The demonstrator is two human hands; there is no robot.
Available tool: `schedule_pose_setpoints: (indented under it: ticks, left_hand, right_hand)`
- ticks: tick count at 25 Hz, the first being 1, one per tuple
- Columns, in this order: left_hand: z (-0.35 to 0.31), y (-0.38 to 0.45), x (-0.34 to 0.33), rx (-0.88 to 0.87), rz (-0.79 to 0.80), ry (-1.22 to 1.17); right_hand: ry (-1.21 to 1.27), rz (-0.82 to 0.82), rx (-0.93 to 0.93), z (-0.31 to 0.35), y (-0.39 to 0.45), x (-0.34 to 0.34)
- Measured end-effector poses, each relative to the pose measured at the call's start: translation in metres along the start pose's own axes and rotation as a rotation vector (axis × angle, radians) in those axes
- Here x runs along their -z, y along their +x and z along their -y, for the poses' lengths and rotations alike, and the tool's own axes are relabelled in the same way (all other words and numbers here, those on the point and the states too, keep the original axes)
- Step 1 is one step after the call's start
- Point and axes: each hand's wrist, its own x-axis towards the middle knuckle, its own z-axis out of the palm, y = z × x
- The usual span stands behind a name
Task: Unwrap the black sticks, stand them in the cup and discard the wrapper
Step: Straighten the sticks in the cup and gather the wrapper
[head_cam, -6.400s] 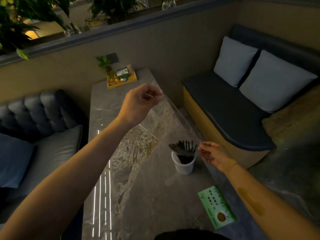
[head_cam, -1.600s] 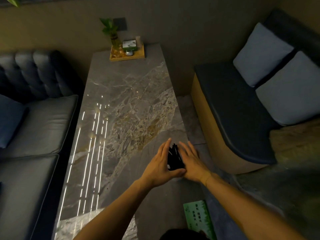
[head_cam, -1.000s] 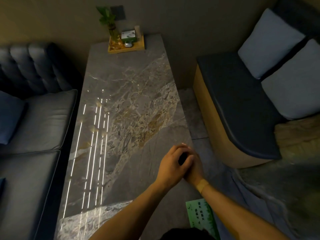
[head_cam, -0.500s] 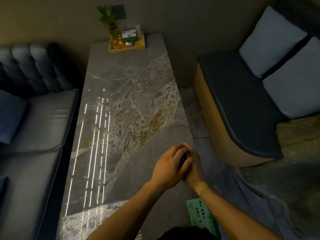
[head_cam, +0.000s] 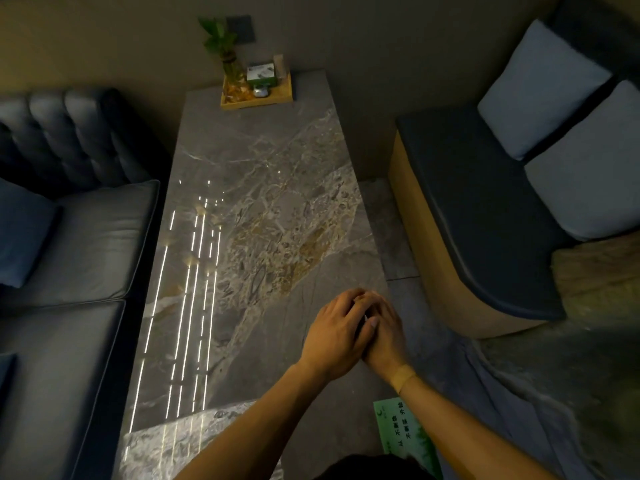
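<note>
Near the right edge of the marble table [head_cam: 263, 188], my left hand [head_cam: 336, 330] and my right hand [head_cam: 388, 337] are pressed together. The left fingers lie over the right ones. Both hands close around the bundle of black sticks [head_cam: 364, 322], of which only a dark sliver shows between the fingers. The cup is hidden beneath my hands. No wrapper is visible anywhere.
A green printed card [head_cam: 405, 434] lies at the table's near right corner. A wooden tray [head_cam: 256, 98] with a small plant [head_cam: 221, 39] stands at the far end. A dark sofa [head_cam: 86, 237] runs along the left; a cushioned bench [head_cam: 478, 216] is on the right.
My hands, earlier spread around the visible black sticks, have closed over them and now hide them. In the last half second they have stayed clasped in the same spot.
</note>
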Motion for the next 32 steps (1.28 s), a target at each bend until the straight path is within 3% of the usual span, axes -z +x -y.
schedule_pose_setpoints:
  ticks: [5,9,14,20,25,32]
  left_hand:
    - [0.006,-0.002,0.005,-0.007,0.035,0.037]
    - [0.016,-0.008,0.007,0.153,0.040,-0.096]
    - [0.027,-0.013,0.012,0.335,0.059,-0.359]
    - [0.030,-0.018,0.012,0.398,0.157,-0.475]
    - [0.026,-0.016,0.014,0.434,0.157,-0.738]
    - [0.028,-0.022,0.018,0.541,0.028,-0.925]
  right_hand:
    - [0.042,0.030,-0.076,-0.002,-0.001,-0.004]
    - [-0.002,0.020,-0.041,0.002,0.002,-0.003]
    - [-0.062,0.162,-0.016,-0.004,0.000,0.001]
    - [-0.238,0.330,0.025,-0.002,0.014,0.003]
    - [-0.285,0.304,-0.031,0.013,0.011,-0.001]
    - [-0.177,0.262,-0.074,0.006,0.000,0.005]
